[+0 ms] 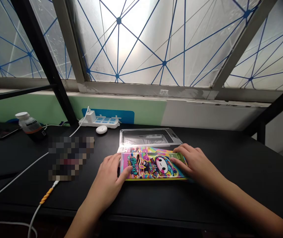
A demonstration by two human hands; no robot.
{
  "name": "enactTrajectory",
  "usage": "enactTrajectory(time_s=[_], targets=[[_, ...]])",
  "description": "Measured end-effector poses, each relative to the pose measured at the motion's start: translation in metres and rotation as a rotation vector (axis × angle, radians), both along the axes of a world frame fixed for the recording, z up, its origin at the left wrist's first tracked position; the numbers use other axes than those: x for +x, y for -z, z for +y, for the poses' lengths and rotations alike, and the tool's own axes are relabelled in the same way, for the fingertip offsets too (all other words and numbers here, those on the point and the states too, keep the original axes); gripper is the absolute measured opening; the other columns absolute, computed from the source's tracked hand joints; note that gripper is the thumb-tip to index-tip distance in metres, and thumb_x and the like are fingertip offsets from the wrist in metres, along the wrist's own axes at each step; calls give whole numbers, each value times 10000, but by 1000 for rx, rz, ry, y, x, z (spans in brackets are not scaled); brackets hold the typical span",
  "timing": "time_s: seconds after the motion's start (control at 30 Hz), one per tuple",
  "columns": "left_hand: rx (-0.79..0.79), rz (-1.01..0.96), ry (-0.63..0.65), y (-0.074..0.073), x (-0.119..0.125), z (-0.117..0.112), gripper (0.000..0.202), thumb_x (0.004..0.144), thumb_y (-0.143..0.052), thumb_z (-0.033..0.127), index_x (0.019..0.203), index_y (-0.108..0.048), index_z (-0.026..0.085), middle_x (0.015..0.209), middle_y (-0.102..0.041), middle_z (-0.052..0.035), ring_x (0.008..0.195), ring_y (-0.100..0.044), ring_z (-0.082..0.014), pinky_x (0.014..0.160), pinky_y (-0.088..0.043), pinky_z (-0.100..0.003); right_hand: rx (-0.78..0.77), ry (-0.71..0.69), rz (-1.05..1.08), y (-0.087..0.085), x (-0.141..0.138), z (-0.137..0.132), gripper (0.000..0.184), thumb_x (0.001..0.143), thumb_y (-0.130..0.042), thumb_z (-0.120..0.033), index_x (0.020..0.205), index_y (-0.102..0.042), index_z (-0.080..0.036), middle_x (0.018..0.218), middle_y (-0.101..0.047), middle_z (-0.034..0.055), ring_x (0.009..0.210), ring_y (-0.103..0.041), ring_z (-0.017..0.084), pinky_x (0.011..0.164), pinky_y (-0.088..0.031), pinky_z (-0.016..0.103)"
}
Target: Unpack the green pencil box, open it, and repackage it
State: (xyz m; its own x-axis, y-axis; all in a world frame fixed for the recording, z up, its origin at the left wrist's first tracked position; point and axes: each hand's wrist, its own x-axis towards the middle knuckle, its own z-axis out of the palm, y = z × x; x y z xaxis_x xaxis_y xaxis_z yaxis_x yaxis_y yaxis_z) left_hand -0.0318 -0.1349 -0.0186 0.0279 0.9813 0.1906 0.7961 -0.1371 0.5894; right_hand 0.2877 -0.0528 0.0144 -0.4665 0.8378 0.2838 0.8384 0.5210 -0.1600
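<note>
Head view: colourful card lies flat between both hands; left hand and right hand press its ends.

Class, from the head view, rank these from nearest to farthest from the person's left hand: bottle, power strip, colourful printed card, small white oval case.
1. Colourful printed card: on the table in front, touched by the left hand.
2. Small white oval case: behind the hand.
3. Power strip: just beyond the case, by the wall.
4. Bottle: far left.
</note>
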Motion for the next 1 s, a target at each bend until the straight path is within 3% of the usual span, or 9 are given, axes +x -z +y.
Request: enactTrajectory(time_s=[0.1,0.27,0.4,0.5,0.77,0.87,1.0], targets=[[-13,29,24,3,-1,0,676,957,-465,593,1501,-396,196,1489,-499,-137,1380,-409,-338,1129,-317,-506,161,-111,-94,-1,-19,-3,314,1004,-437,-410,1041,-666,-198,1073,-693,124,977,-628,295,860,-413,462],[-54,-10,84,2,-2,-4,1024,827,-691,567,1602,-102,250,1575,-399,-132,1422,-392,-352,1189,-208,-543,99,-237,-87,-3,-65,-9,295,1006,-483,-400,1165,-625,-196,1069,-674,115,982,-599,280,847,-440,431],[-54,-36,92,0,-3,-4,1040,850,-679,523,1606,-17,255,1604,-344,-133,1445,-370,-338,1191,-219,-524,43,-240,-51,2,-87,-2,258,1015,-463,-366,1020,-634,-173,985,-623,105,929,-562,266,825,-474,415],[-48,-29,115,-1,-4,-2,1040,876,-655,521,1604,36,248,1613,-316,-154,1427,-401,-337,1181,-238,-516,35,-233,16,7,-88,1,226,1017,-461,-335,1018,-607,-163,1020,-594,112,966,-539,263,865,-483,419],[-52,-68,116,-3,-3,-2,1101,893,-631,533,1580,169,215,1556,-419,-167,1425,-412,-316,1160,-298,-478,151,-190,166,13,-90,-3,167,1015,-447,-300,1016,-568,-184,1030,-560,122,972,-505,270,879,-497,444],[-49,-103,109,-5,-6,-4,1038,905,-574,606,1601,77,196,1569,-396,-164,1460,-347,-323,1171,-292,-488,249,-193,240,13,-89,-5,152,1007,-467,-309,1010,-561,-189,1025,-566,130,961,-516,274,869,-500,449],[-62,-217,116,-7,-17,-7,694,1003,-174,650,1539,-384,261,1551,-434,-65,1480,-297,-301,1191,-276,-507,372,-238,270,-2,-78,-27,156,1003,-495,-362,1016,-572,-227,1024,-622,109,957,-575,270,878,-485,456]])
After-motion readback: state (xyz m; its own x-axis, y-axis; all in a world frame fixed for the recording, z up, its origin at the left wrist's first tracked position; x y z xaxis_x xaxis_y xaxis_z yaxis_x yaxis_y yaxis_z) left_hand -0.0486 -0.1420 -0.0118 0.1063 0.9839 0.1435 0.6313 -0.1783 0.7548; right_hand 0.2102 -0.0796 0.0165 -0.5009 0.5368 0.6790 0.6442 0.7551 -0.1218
